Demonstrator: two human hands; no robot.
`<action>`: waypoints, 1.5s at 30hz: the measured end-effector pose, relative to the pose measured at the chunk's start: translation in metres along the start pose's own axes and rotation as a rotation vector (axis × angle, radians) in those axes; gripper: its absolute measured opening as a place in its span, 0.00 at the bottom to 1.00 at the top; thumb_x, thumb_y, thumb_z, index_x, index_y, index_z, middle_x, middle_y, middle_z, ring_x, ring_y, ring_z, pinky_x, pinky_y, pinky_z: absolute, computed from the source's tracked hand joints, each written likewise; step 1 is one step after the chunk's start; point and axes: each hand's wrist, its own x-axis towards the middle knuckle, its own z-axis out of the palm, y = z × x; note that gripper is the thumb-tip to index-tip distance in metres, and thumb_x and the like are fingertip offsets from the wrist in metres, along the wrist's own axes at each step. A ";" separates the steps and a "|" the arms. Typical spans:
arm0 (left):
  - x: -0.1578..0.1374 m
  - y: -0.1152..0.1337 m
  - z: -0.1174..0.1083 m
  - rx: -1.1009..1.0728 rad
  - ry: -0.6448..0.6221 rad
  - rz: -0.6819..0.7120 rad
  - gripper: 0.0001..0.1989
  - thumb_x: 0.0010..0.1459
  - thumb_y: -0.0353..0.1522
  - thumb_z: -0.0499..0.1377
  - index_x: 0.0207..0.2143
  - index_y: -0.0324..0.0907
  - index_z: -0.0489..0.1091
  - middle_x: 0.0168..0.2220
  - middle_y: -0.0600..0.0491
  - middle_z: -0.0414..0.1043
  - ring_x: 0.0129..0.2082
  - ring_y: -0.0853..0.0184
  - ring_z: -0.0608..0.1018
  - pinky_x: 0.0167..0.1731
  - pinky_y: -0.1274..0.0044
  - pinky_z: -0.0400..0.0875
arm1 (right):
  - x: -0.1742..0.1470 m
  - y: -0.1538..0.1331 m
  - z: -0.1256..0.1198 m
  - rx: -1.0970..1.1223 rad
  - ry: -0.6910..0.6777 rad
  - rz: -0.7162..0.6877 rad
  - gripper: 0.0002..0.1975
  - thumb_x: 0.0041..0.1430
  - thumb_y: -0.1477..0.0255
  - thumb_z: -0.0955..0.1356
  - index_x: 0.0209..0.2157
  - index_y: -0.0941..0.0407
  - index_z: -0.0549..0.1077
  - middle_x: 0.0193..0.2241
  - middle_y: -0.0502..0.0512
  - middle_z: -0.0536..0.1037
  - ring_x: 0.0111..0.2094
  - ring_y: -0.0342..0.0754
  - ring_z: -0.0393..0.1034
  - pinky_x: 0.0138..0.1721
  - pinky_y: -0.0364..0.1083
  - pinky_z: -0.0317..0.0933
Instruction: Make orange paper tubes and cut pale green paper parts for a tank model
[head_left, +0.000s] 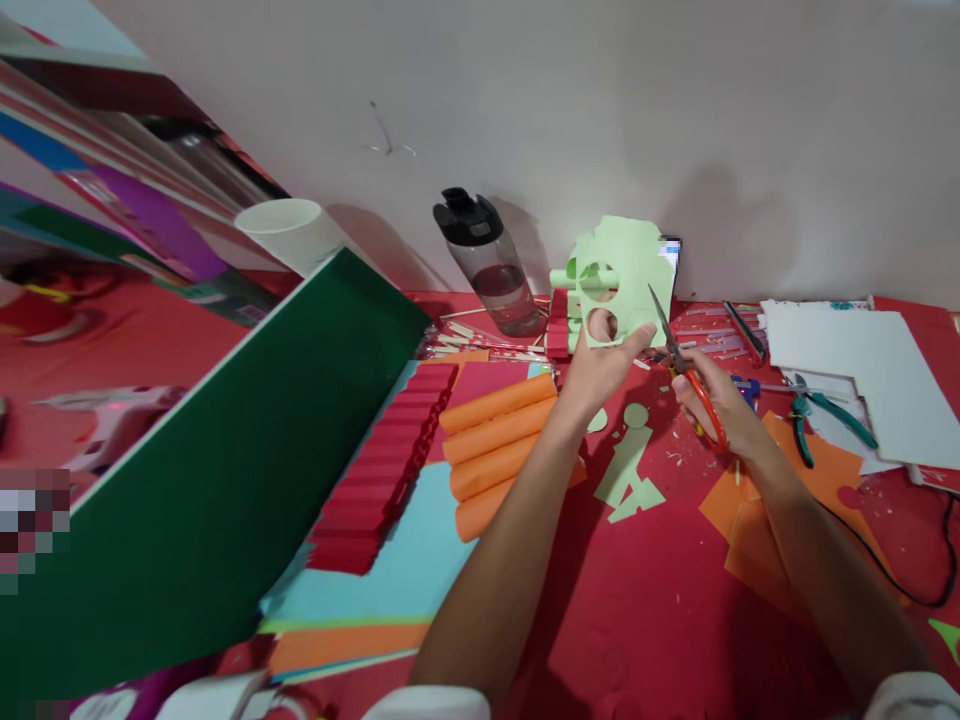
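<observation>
My left hand (pixel 606 368) grips a light green paper sheet (pixel 636 258) by its lower edge and holds it up near the wall. Two round holes are cut in the sheet, and its outline is uneven. In my right hand (pixel 721 402) are scissors (pixel 703 396) with orange-red handles, fingers closed round the loops. Their blades point up and left, just before the sheet's right edge; I cannot tell whether they touch it. Below, green paper offcuts (pixel 628 470) and a small green paper disc (pixel 636 415) lie on the red tabletop (pixel 637 620).
Left of my forearm lie orange paper rolls (pixel 499 440) and pleated red paper (pixel 382 470). A dark green board (pixel 225 470) leans there. Behind stands a water bottle (pixel 491 265). Pliers (pixel 832 412), a utility knife (pixel 744 332) and white board (pixel 862 375) are at right.
</observation>
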 end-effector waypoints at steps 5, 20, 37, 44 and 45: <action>0.004 -0.002 -0.004 -0.008 -0.071 0.028 0.16 0.58 0.35 0.69 0.35 0.45 0.61 0.31 0.58 0.64 0.34 0.68 0.75 0.37 0.75 0.73 | -0.001 -0.007 -0.006 0.017 -0.029 0.053 0.28 0.65 0.49 0.72 0.57 0.50 0.71 0.24 0.43 0.61 0.23 0.43 0.56 0.29 0.45 0.61; 0.004 0.000 -0.009 0.043 -0.104 0.016 0.16 0.58 0.33 0.70 0.33 0.44 0.62 0.32 0.58 0.63 0.33 0.69 0.72 0.38 0.74 0.72 | -0.002 -0.007 -0.011 0.044 -0.055 0.066 0.27 0.64 0.49 0.73 0.56 0.51 0.72 0.24 0.43 0.62 0.21 0.42 0.55 0.25 0.43 0.58; 0.003 0.009 0.001 -0.140 -0.124 0.002 0.13 0.56 0.39 0.69 0.35 0.41 0.73 0.32 0.53 0.75 0.30 0.67 0.78 0.35 0.74 0.77 | -0.003 -0.011 -0.014 0.027 -0.023 0.050 0.26 0.64 0.50 0.73 0.55 0.52 0.73 0.25 0.44 0.64 0.23 0.42 0.59 0.27 0.43 0.61; 0.005 0.007 -0.003 -0.074 -0.129 -0.017 0.09 0.56 0.36 0.69 0.33 0.42 0.75 0.29 0.55 0.73 0.26 0.69 0.73 0.30 0.76 0.72 | 0.000 -0.008 -0.018 -0.066 -0.024 -0.049 0.26 0.64 0.48 0.73 0.55 0.51 0.74 0.40 0.57 0.78 0.39 0.52 0.74 0.42 0.50 0.72; 0.005 0.007 -0.004 -0.063 -0.135 -0.011 0.09 0.56 0.36 0.69 0.33 0.42 0.75 0.28 0.55 0.73 0.26 0.70 0.73 0.30 0.76 0.71 | 0.000 -0.006 -0.019 -0.071 -0.031 -0.058 0.26 0.64 0.48 0.73 0.55 0.50 0.74 0.44 0.58 0.79 0.42 0.53 0.75 0.44 0.50 0.72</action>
